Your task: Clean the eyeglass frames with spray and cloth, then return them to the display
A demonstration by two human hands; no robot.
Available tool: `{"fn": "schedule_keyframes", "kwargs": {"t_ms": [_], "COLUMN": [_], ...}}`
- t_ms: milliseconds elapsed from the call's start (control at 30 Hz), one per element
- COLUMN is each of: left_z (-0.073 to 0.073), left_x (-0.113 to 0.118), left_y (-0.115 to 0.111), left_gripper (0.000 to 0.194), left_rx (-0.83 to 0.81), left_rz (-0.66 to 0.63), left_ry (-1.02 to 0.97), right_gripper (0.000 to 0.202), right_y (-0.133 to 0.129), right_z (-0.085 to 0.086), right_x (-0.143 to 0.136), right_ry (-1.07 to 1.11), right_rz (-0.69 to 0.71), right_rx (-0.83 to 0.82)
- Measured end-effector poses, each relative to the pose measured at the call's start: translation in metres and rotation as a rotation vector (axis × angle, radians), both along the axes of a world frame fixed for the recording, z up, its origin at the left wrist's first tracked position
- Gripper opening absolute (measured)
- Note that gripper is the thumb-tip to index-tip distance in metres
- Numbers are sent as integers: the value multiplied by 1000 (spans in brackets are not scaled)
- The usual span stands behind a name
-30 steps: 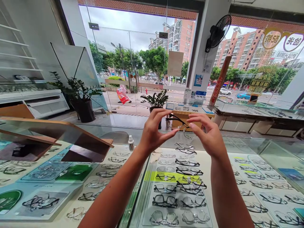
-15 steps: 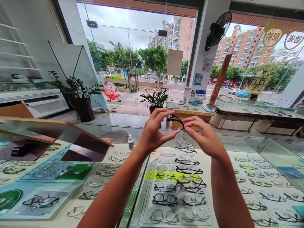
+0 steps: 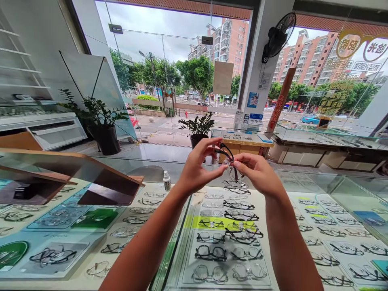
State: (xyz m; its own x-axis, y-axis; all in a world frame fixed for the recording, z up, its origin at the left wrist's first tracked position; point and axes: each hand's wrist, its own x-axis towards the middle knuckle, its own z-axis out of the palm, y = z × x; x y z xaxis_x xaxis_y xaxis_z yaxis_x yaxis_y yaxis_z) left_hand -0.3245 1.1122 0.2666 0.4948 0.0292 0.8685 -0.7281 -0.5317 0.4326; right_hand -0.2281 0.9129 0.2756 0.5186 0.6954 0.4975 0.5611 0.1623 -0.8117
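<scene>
A pair of eyeglasses (image 3: 230, 155) with dark temples is held up between both hands, above the glass display counter. My left hand (image 3: 197, 165) grips it from the left, its index finger at the upper temple and its thumb low by the frame. From the right, my right hand (image 3: 256, 169) pinches the frame between thumb and fingertips. One dark temple now points down past the right fingertips. Beneath the hands, rows of eyeglasses (image 3: 242, 215) lie inside the counter.
A small white bottle (image 3: 167, 180) stands on the counter left of my forearm. Further left is a tilted wooden-edged mirror or stand (image 3: 109, 178). Potted plants (image 3: 106, 137) and glass windows are beyond. More eyeglasses (image 3: 339, 249) lie in the case at right.
The eyeglasses have turned in my hands, and one temple now hangs downward. My right fingers have closed in on the frame, nearer to the left thumb.
</scene>
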Motion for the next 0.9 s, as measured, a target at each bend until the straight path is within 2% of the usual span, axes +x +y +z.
{"fn": "schedule_keyframes", "kwargs": {"t_ms": [67, 100, 200, 267, 367, 467, 667, 900], "left_z": [-2, -3, -9, -13, -17, -19, -20, -26], "left_x": [1, 2, 6, 10, 15, 18, 20, 29], "left_y": [-6, -10, -23, -29, -34, -38, -37, -26], "left_gripper": [79, 76, 41, 32, 36, 36, 35, 38], "left_rx": [-85, -154, -368, -463, -583, -631, -742, -773], "left_rz": [25, 63, 156, 130, 63, 19, -36, 0], "left_ry": [11, 24, 136, 255, 368, 412, 447, 477], "right_gripper": [26, 26, 26, 23, 17, 14, 20, 28], "right_y": [4, 6, 11, 13, 18, 24, 38, 45], "right_z": [-2, -4, -8, -10, -10, -11, -17, -23], "right_x": [1, 2, 4, 3, -1, -7, -19, -27], "right_ry": [-19, -35, -86, -135, -254, -395, -592, -618], "right_rz": [-76, -122, -245, -311, -452, -560, -643, -651], "right_rx": [43, 63, 106, 124, 189, 224, 134, -4]}}
